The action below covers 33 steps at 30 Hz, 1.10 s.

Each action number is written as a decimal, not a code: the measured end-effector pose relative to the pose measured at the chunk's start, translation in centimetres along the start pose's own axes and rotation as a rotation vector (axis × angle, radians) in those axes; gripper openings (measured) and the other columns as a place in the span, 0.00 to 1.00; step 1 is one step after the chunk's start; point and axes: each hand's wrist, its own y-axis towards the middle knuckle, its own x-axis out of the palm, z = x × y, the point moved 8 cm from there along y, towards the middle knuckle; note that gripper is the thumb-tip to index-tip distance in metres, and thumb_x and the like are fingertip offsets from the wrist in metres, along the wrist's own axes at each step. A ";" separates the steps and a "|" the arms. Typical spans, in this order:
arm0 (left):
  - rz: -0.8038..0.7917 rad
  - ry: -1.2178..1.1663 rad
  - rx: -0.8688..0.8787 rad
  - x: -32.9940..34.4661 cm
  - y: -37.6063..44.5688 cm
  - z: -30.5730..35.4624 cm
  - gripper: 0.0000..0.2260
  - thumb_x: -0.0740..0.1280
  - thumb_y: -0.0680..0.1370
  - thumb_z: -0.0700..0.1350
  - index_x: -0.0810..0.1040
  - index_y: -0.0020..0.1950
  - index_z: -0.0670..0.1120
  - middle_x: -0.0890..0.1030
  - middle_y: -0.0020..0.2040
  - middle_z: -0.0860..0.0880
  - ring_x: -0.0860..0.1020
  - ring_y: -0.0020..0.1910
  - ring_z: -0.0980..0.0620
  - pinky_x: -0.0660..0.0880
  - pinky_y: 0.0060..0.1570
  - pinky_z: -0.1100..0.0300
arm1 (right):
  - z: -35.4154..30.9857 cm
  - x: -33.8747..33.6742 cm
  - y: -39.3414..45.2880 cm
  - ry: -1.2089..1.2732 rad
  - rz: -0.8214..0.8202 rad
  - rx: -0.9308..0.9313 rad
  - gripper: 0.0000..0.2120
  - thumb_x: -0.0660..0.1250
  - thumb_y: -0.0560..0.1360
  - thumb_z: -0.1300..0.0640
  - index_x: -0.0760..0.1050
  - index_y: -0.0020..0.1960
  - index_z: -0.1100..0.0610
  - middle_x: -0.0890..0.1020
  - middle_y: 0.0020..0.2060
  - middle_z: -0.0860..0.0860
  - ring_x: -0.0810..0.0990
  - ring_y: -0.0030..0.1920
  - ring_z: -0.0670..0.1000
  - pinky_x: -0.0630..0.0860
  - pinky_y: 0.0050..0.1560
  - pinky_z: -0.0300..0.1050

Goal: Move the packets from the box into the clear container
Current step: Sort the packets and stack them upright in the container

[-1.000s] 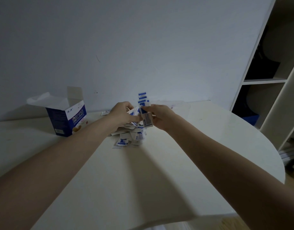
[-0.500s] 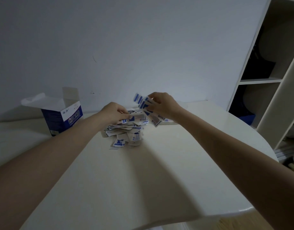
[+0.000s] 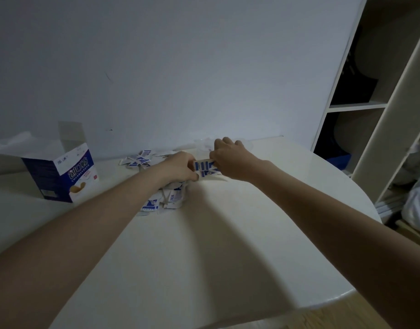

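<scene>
An open blue and white box [image 3: 61, 173] stands at the left of the white table [image 3: 228, 245]. A heap of small white and blue packets [image 3: 165, 199] lies in the middle, partly under my left arm, with more packets [image 3: 139, 159] behind it. My left hand [image 3: 178, 167] and my right hand [image 3: 230, 160] both pinch a small stack of packets [image 3: 206, 168] between them, just above the table. A clear container [image 3: 204, 142] is faintly visible behind my right hand near the wall, mostly hidden.
A grey wall runs along the table's far edge. An open shelf unit [image 3: 370, 105] with dark items stands at the right. The table's curved front edge drops to a wooden floor [image 3: 311, 319].
The stack of packets has come down from raised in my right hand to low over the table, and my left hand now grips it too. The view has shifted, so the box looks closer.
</scene>
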 end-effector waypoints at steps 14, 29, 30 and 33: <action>0.009 0.061 -0.014 2.0 0.8 -0.9 0.05 0.70 0.73 0.42 0.78 0.42 0.41 0.75 0.29 0.47 0.69 0.22 0.57 0.64 0.23 0.67 | 3.5 4.6 -2.2 0.261 -0.366 0.143 0.14 0.69 0.71 0.53 0.76 0.53 0.60 0.80 0.50 0.59 0.73 0.41 0.53 0.69 0.39 0.41; 0.112 0.235 0.047 1.4 0.7 -0.5 0.13 0.64 0.72 0.33 0.76 0.29 0.45 0.72 0.24 0.50 0.69 0.25 0.54 0.62 0.22 0.72 | 3.0 4.1 -1.9 0.407 -0.254 0.105 0.10 0.60 0.77 0.63 0.79 0.53 0.60 0.85 0.39 0.58 0.77 0.29 0.46 0.70 0.32 0.30; 0.100 0.298 0.050 1.5 0.7 -0.4 0.11 0.63 0.73 0.33 0.78 0.34 0.46 0.72 0.26 0.49 0.70 0.27 0.51 0.61 0.22 0.71 | 2.9 4.2 -1.9 0.400 -0.250 0.094 0.11 0.59 0.77 0.64 0.79 0.53 0.59 0.85 0.39 0.59 0.77 0.29 0.46 0.71 0.33 0.29; 0.105 0.435 0.086 1.9 1.1 0.0 0.13 0.61 0.73 0.31 0.69 0.33 0.47 0.63 0.28 0.49 0.65 0.36 0.50 0.53 0.26 0.63 | 2.7 4.6 -1.7 0.304 -0.252 0.070 0.11 0.59 0.75 0.68 0.79 0.48 0.62 0.84 0.38 0.60 0.78 0.33 0.51 0.72 0.35 0.33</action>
